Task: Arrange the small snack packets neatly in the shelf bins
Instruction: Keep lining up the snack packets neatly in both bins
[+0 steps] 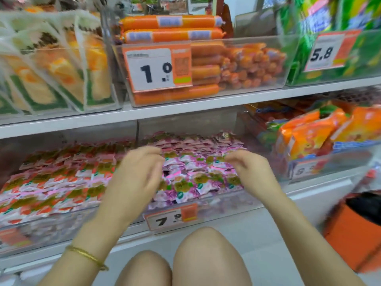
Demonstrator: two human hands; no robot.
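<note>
You are hovering your left hand, loosely curled and empty, and right hand, grip too blurred to tell, over the purple packets between them; be nudging rows square gently

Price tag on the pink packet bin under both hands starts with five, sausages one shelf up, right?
No: head view shows the price tag starts with 7, not five. The pink packet bin is under the left hand and the right hand, sausages one shelf up.

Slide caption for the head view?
The left hand and right hand at purple packets in the lower shelf's clear bin.
</note>
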